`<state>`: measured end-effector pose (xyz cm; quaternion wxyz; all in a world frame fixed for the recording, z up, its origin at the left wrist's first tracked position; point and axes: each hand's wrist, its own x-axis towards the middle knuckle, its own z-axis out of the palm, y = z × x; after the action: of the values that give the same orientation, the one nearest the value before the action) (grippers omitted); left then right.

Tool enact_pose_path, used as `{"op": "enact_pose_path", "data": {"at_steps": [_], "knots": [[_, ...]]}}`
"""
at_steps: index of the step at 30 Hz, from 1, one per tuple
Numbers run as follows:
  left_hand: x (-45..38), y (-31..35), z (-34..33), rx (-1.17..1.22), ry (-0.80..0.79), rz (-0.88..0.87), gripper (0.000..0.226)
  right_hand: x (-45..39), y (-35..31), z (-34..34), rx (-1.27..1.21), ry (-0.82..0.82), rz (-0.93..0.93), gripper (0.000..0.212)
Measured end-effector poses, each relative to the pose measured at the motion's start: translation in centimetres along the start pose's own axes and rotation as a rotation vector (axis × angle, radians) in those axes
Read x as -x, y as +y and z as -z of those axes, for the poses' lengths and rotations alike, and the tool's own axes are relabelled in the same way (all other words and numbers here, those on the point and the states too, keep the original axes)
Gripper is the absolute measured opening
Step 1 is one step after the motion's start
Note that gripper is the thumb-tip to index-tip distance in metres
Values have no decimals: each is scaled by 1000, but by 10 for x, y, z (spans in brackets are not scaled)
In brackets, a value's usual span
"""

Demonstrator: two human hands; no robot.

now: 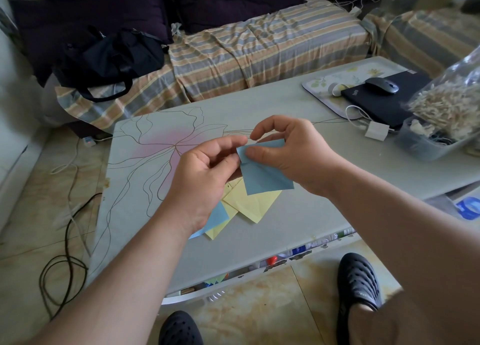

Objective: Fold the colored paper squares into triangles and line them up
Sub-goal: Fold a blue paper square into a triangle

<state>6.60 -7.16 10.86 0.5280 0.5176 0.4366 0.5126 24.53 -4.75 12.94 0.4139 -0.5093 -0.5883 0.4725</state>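
Observation:
A blue paper square (pixel 262 174) is held up above the grey table (pixel 259 240), partly bent over at its top. My right hand (pixel 291 152) pinches its upper edge between thumb and fingers. My left hand (pixel 205 173) holds the paper's left corner with curled fingers. Under my hands, on the table, lie yellow paper pieces (pixel 253 201) and a second blue piece (pixel 217 216), overlapping in a loose pile. My left hand hides part of that pile.
A tray (pixel 319 83) at the table's far right carries a black laptop (pixel 384 97) and a mouse (pixel 381 85). A plastic tub (pixel 426 143), a clear bag (pixel 449 97) and a white charger (pixel 376 131) stand nearby. Striped sofa behind; cables on the floor, left.

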Motion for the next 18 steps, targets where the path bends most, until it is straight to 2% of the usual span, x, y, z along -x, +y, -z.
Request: {"op": "enact_pose_path", "data": {"at_steps": [4,8,14,18], "knots": [[-1,-3,8,-241,-41,-112,39,-1,1,0,-2,-22,5,23],[-1,1,12,-272,-51,-151,35,-1,2,2,-21,-43,8,26],[-2,4,21,-466,3,-155,25,-1,2,11,27,-118,33,29],[-1,3,23,-489,-67,-99,25,2,-2,15,184,-155,73,36]]}}
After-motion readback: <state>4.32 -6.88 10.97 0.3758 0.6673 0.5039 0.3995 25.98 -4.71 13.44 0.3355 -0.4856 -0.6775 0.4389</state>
